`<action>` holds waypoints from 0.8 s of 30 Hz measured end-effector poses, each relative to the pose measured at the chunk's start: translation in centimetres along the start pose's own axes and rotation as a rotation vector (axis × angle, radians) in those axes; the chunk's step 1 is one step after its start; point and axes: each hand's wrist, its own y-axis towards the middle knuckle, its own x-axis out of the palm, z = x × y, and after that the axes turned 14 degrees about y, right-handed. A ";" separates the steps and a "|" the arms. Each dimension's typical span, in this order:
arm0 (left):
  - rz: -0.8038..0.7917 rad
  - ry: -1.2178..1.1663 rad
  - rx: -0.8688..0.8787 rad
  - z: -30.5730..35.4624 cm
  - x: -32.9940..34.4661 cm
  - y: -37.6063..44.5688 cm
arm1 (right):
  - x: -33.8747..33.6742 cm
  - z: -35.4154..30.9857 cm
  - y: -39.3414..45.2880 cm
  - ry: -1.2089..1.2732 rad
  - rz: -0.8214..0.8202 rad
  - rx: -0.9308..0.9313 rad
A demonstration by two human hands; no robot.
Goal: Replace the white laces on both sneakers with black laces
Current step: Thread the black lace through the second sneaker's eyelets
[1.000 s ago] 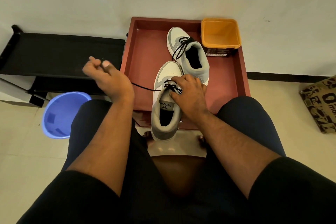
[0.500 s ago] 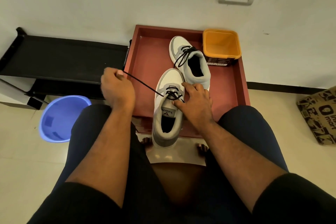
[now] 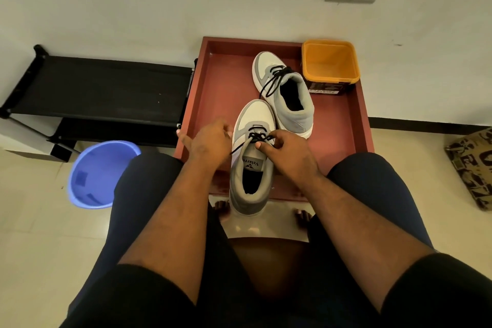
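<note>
Head view, centre frame: near sneaker [image 3: 253, 157] sat on the tray [image 3: 213, 93], heel over its lower edge. Your right hand [image 3: 286, 153] pinched the black lace [image 3: 259, 138] at the crossings above the tongue. Your left hand [image 3: 207, 141] lay just left of the shoe, blurred; a lace strand ran toward it, but grip could not be told. Far sneaker [image 3: 285, 93], black-laced, stood higher in the tray beside the orange tub [image 3: 330, 64]. Blue basin [image 3: 98, 173] lower left.
</note>
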 end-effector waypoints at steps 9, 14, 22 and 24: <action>-0.133 -0.248 0.053 -0.2 0.9 0.4 | 0.0 0.1 0.1 0.006 0.000 -0.003; 0.085 -0.085 -0.124 -1.5 -0.7 0.7 | 0.0 0.9 0.8 0.009 0.003 0.048; -0.158 -0.022 0.071 0.3 0.4 0.2 | -1.0 1.1 1.8 0.248 -0.132 0.174; -0.147 0.041 0.079 0.7 0.2 0.0 | -1.1 1.0 1.6 0.152 -0.130 0.120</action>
